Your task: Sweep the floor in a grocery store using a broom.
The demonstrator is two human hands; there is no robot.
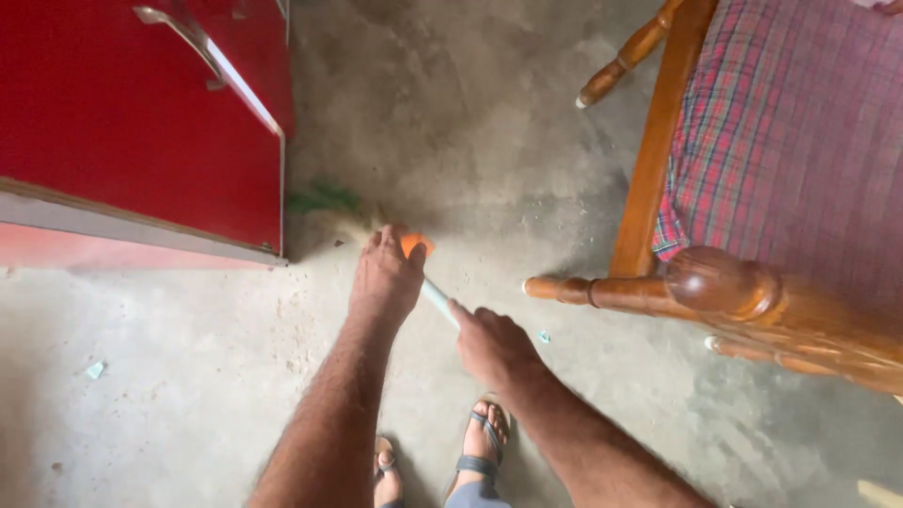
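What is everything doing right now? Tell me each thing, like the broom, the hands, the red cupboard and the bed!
broom: held low in both hands, bristles at the cupboard's corner
left hand: closed around the broom handle
right hand: closed around the broom handle
red cupboard: door shut
wooden bed: covered with a checked cloth
floor: dusty, with small scraps

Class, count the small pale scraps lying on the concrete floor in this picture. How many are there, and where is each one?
2. One scrap lies at far left, below the red cabinet. The other scrap lies right of the right hand, near the wooden bed. More may be hidden.
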